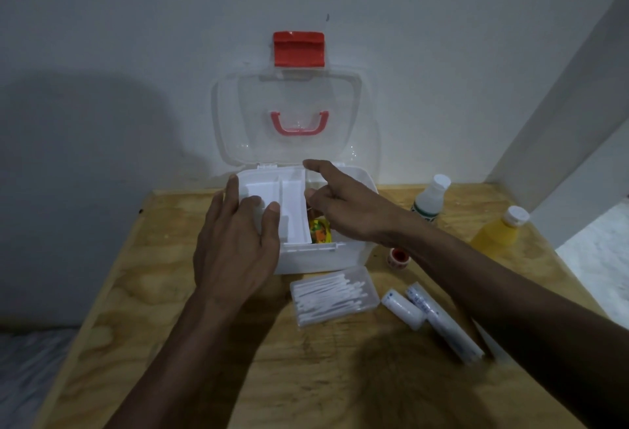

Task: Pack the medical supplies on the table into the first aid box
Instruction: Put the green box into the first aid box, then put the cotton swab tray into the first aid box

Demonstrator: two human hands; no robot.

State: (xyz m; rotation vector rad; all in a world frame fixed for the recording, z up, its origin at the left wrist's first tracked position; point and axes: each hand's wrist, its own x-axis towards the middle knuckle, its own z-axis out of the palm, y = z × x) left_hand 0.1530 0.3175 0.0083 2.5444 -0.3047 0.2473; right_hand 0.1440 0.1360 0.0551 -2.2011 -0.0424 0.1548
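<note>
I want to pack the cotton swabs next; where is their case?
The cotton swab case lies on the table just in front of the first aid box, left of two bandage rolls.

Supplies count, near the hands

One open white plastic first aid box (323,258) under both hands; right of them: two white-capped bottles (429,199), two wrapped white bandage rolls (403,308), one clear swab case (335,296), one small red-cored tape roll (397,256).
</note>
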